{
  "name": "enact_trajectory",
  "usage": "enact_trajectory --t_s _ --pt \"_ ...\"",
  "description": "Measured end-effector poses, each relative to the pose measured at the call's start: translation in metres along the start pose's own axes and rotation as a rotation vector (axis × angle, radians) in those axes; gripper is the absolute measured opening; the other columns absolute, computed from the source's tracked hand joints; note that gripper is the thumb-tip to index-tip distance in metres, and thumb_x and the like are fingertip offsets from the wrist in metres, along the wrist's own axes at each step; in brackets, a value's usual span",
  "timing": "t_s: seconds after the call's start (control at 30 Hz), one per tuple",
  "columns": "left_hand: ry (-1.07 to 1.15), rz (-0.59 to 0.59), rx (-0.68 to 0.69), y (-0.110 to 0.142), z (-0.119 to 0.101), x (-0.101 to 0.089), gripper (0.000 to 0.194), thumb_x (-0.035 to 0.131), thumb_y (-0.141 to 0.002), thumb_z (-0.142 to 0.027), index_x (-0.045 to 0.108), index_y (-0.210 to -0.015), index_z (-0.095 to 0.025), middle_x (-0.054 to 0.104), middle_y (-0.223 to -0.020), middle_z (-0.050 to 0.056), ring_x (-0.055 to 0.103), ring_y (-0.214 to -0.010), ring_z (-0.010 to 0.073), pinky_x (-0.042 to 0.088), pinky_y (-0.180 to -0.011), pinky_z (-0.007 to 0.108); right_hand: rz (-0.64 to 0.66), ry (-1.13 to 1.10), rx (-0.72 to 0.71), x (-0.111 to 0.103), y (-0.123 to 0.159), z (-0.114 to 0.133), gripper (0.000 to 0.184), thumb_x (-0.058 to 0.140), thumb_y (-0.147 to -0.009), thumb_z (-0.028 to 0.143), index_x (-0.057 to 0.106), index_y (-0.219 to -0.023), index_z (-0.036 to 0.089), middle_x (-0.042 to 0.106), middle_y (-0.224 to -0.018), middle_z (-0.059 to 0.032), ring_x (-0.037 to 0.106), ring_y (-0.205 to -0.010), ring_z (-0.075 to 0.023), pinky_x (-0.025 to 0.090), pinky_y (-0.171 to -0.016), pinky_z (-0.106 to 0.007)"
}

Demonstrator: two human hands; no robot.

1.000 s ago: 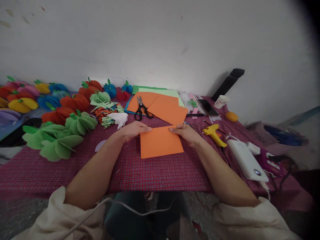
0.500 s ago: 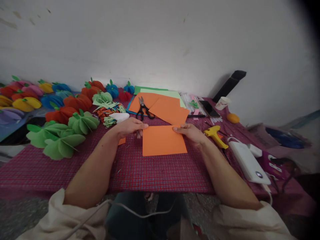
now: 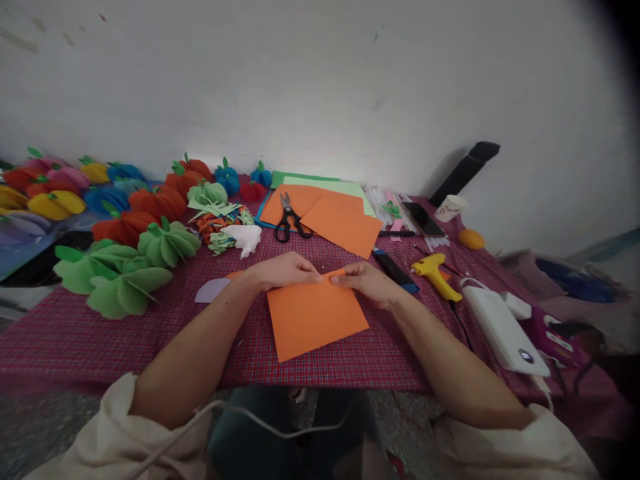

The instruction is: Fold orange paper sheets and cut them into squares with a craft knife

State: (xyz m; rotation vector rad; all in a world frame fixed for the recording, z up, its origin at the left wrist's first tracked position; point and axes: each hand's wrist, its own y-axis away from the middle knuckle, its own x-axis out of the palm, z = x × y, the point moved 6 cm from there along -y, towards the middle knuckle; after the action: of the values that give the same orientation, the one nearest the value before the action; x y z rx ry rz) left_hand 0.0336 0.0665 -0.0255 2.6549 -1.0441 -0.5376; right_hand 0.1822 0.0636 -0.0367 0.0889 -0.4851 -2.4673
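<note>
An orange sheet of paper [image 3: 316,320] is held by its far edge, tilted with its near left corner pointing toward me. My left hand [image 3: 290,272] pinches that edge near the middle, thumb on top. Close beside it, my right hand [image 3: 364,280] pinches the same edge a little further right. Left of the sheet, a lilac paper piece [image 3: 212,291] lies on the cloth, partly behind my left forearm. Black-handled scissors [image 3: 289,220] rest on larger orange sheets [image 3: 345,223] beyond my hands. A dark blue-black tool [image 3: 395,270] lies just right of my right hand.
Paper pumpkins [image 3: 125,287] in several colours crowd the left side. Paper scraps [image 3: 220,223] and a white tissue [image 3: 244,239] lie near them. On the right are a yellow glue gun [image 3: 436,275], a white power bank [image 3: 503,327], a phone [image 3: 424,219] and a paper cup [image 3: 451,208].
Both hands have moved closer together along the sheet's far edge and nearer to me. The sheet has turned and come lower, uncovering the lilac piece and the dark tool.
</note>
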Motion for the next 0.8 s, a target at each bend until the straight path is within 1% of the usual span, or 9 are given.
enact_trajectory --t_s 0.07,0.13,0.3,0.43,0.63,0.7,0.8 --pt "-0.057 -0.005 0.001 -0.001 0.0 0.003 0.043 0.06 -0.069 -0.055 0.067 -0.079 -0.013 0.06 -0.062 0.001 0.045 -0.046 0.0073 0.029 -0.042 0.018 0.004 0.013 -0.005 0.001 -0.001 -0.001 0.035 0.071 -0.064 0.039 0.07 -0.089 0.015 0.071 -0.082 -0.0053 0.063 -0.068 -0.014 0.047 -0.07 -0.029" --pt "-0.073 -0.008 0.007 -0.002 0.0 0.005 0.043 0.059 -0.069 -0.055 0.066 -0.076 -0.013 0.055 -0.057 -0.001 0.041 -0.043 0.0064 0.026 -0.04 0.019 -0.002 0.04 -0.01 0.0 -0.001 -0.001 0.034 0.07 -0.065 0.04 0.07 -0.088 0.015 0.07 -0.081 -0.004 0.062 -0.067 -0.013 0.046 -0.068 -0.028" --pt "-0.101 0.015 0.018 -0.005 0.0 0.009 0.041 0.058 -0.07 -0.054 0.065 -0.072 -0.013 0.046 -0.051 -0.003 0.034 -0.04 0.0056 0.022 -0.038 0.019 -0.071 0.141 -0.093 -0.002 -0.003 0.003 0.028 0.069 -0.064 0.041 0.068 -0.075 0.016 0.067 -0.073 -0.001 0.056 -0.064 -0.011 0.042 -0.064 -0.025" --pt "-0.147 0.014 0.053 -0.006 -0.001 0.011 0.041 0.055 -0.072 -0.054 0.065 -0.075 -0.014 0.045 -0.051 -0.004 0.032 -0.041 0.0058 0.021 -0.04 0.02 -0.121 0.158 -0.097 -0.002 -0.004 0.003 0.023 0.07 -0.063 0.038 0.066 -0.068 0.015 0.063 -0.065 0.0001 0.052 -0.059 -0.0105 0.04 -0.06 -0.024" --pt "-0.151 0.039 0.081 -0.009 0.001 0.013 0.038 0.055 -0.073 -0.05 0.065 -0.074 -0.014 0.044 -0.052 -0.003 0.031 -0.043 0.006 0.021 -0.041 0.02 -0.128 0.174 -0.088 0.002 -0.004 0.001 0.016 0.068 -0.063 0.031 0.066 -0.064 0.015 0.059 -0.059 0.0028 0.048 -0.055 -0.009 0.035 -0.058 -0.024" --pt "-0.148 0.053 0.094 -0.01 0.001 0.013 0.037 0.054 -0.074 -0.049 0.065 -0.074 -0.014 0.045 -0.054 -0.003 0.032 -0.044 0.0061 0.022 -0.042 0.02 -0.119 0.168 -0.084 0.002 -0.004 0.001 0.015 0.067 -0.063 0.031 0.066 -0.065 0.016 0.06 -0.059 0.0028 0.048 -0.056 -0.0092 0.035 -0.058 -0.024" --pt "-0.146 0.042 0.103 -0.011 0.001 0.013 0.036 0.054 -0.074 -0.049 0.064 -0.073 -0.014 0.045 -0.054 -0.003 0.032 -0.044 0.0062 0.022 -0.042 0.02 -0.106 0.166 -0.089 0.001 -0.004 0.002 0.015 0.067 -0.063 0.031 0.067 -0.065 0.016 0.061 -0.06 0.0025 0.05 -0.057 -0.0098 0.036 -0.06 -0.024"
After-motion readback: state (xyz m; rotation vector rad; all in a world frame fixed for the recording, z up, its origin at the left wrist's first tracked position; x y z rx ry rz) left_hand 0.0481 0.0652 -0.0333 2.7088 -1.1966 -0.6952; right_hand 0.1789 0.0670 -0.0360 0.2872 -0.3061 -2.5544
